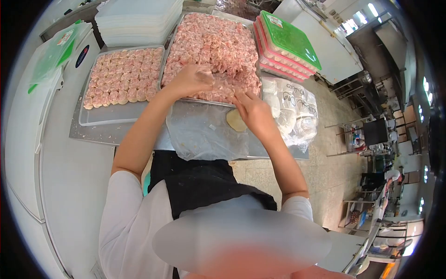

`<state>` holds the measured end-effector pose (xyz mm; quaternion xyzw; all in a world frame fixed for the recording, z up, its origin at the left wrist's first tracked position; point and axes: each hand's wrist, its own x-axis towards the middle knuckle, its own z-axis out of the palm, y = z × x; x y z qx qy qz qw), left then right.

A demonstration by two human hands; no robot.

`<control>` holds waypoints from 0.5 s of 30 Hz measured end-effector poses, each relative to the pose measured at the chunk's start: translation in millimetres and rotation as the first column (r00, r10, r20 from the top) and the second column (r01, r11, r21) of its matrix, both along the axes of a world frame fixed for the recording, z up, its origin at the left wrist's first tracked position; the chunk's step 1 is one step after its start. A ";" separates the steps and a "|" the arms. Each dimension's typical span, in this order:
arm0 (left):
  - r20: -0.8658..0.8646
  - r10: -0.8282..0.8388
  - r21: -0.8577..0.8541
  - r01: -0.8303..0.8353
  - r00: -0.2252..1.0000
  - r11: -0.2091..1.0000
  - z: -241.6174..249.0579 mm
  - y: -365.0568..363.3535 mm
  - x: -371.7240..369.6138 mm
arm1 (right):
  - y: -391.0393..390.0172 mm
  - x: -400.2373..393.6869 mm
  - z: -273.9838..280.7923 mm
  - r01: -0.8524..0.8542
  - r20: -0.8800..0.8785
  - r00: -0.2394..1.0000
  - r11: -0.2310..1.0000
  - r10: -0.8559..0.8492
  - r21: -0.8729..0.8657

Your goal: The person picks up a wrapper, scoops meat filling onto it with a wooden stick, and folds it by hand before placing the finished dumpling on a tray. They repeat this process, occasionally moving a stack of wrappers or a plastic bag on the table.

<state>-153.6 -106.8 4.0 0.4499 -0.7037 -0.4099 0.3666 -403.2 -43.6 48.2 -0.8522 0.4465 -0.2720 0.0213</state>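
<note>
Left hand (193,80) rests on the pink meat portions in the big tray (211,100), fingers curled into the pile. Right hand (253,111) sits at that tray's near edge, touching a flat dough round (235,121) on clear plastic sheet (200,135). Second tray of shaped pieces (121,76) left of big tray; green-lidded boxes (288,42) to its right.

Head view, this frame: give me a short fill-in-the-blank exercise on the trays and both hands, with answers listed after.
1. The lid on the stacked pink containers is coloured ____.
2. The left hand rests on the pile of pink ____ in the big tray.
3. The right hand touches a flat round dough disc lying on a sheet of clear ____.
4. The smaller tray is only ____ filled.

Answers: green; dumplings; plastic; partly
</note>
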 end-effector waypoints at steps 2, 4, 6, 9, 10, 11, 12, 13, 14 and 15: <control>0.258 0.041 -0.087 -0.019 0.965 0.996 2.6 1.1 0.7 | -6.5 -11.9 -15.3 -0.014 -0.010 1.000 1.000 0.014 0.006; 0.149 0.157 -0.310 -0.105 0.976 0.945 -3.7 14.5 4.2 | -10.6 -30.2 -4.3 0.255 -0.397 0.902 0.951 -0.169 0.173; 0.022 0.228 -0.504 -0.186 0.973 0.844 2.9 23.0 3.1 | -9.0 -45.1 9.3 0.322 -0.425 0.878 0.928 -0.219 0.187; -0.090 0.006 -0.448 -0.046 0.996 0.893 41.4 36.1 0.5 | 1.8 -50.3 39.4 0.142 0.088 0.975 0.874 -0.205 0.466; -0.019 -0.047 -0.367 0.037 0.999 0.929 47.8 37.8 1.3 | 7.2 -44.0 41.2 0.139 0.087 0.976 0.876 -0.201 0.462; 0.049 -0.109 -0.276 0.118 0.993 0.954 52.9 38.5 2.3 | 12.2 -36.6 40.7 0.012 0.154 0.984 0.891 -0.092 0.455; 0.050 -0.108 -0.278 0.118 0.993 0.953 57.4 36.7 2.7 | 14.4 -27.6 38.6 -0.115 0.219 0.976 0.891 0.018 0.439; 0.066 -0.223 -0.202 0.232 0.973 0.951 60.3 33.7 2.6 | 13.3 -16.7 20.2 -0.196 0.286 0.955 0.891 0.079 0.410; 0.070 -0.338 -0.122 0.344 0.939 0.931 60.1 31.9 2.4 | 10.9 -19.6 16.7 -0.194 0.284 0.956 0.889 0.076 0.415; 0.065 -0.336 -0.120 0.342 0.940 0.932 58.2 30.6 3.8 | 6.2 -18.2 19.8 -0.200 0.217 0.969 0.887 0.116 0.417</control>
